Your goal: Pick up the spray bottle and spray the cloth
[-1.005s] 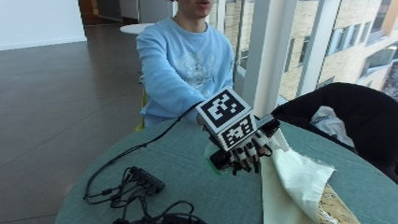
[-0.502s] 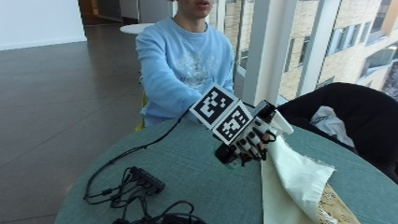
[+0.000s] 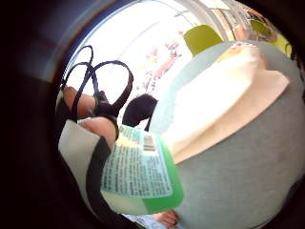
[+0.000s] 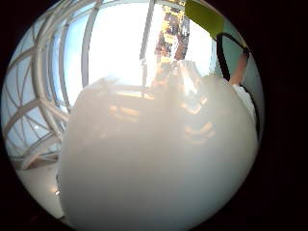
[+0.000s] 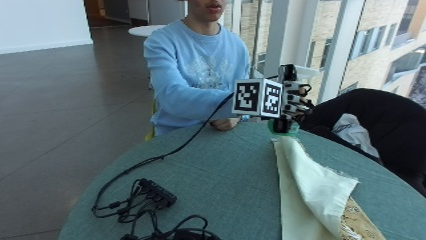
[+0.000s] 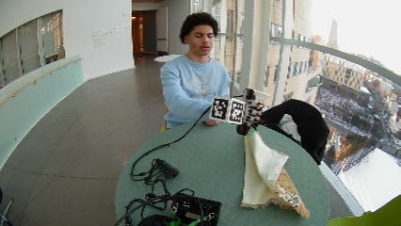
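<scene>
Item list, L to R, outside view.

1. Cable bundle (image 5: 143,197): lying on tabletop (image 5: 219,175), L side, well apart from work area.
2. Right hand (image 5: 293,102): gloved, raised above tabletop's far edge, fingers curled round spray bottle (image 3: 140,174). Bottle is held clear of the surface, green base and printed label close to palm; judged lifted so the nozzle can be aimed down.
3. Cloth (image 5: 309,185): cream, partly folded, laid on tabletop just below the hand and running toward near edge; apparently not yet sprayed.
</scene>
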`<move>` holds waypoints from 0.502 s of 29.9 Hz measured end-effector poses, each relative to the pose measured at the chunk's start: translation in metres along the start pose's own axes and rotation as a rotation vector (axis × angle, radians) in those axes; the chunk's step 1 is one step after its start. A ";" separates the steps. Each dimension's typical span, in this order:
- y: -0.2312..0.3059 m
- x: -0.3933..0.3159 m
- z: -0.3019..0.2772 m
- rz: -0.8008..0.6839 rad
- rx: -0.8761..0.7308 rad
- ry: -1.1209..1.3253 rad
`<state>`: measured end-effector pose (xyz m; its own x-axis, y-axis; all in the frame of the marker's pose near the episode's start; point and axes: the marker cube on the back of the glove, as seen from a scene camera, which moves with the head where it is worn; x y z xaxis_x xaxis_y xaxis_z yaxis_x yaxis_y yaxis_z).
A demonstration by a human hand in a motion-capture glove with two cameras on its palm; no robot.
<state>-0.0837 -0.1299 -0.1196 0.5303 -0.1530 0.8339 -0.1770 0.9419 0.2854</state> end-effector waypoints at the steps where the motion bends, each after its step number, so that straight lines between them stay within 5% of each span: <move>1: 0.004 -0.005 0.012 -0.017 -0.012 -0.023; 15: 0.070 -0.009 0.157 -0.124 -0.266 -0.213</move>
<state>-0.2311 -0.1094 -0.0328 0.3442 -0.3033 0.8886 0.1146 0.9529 0.2809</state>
